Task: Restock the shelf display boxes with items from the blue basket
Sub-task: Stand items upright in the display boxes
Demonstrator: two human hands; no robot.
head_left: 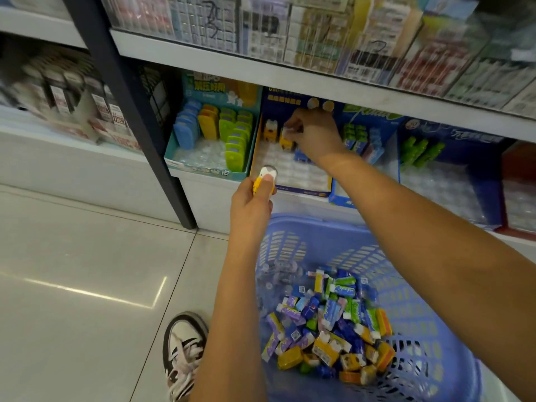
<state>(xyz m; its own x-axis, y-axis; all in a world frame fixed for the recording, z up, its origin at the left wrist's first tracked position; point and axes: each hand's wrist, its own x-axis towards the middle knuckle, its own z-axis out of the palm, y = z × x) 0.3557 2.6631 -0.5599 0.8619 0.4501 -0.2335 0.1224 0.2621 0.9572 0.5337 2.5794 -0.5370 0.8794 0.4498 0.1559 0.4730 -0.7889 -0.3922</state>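
An eraser (265, 179) is pinched in the left hand's (250, 206) curled fingers, just in front of the box (301, 190), its long axis toward 1 o'clock, white end leading. At 1 o'clock inside the box, the right hand (314, 134) pinches a whitish piece (287, 131). The basket (293, 225) lies at 5 o'clock.

The basket (290, 245) is lavender-blue with a slotted lattice pattern; the packets (333, 323) heaped in it are yellow, blue, green, purple and white. The piece (265, 177) pinched in the left hand (251, 204) is yellow and white, matching those in the navy, yellow-edged display box (301, 189). Left of that, the teal box (203, 171) holds blue, yellow and lime cases (208, 124).
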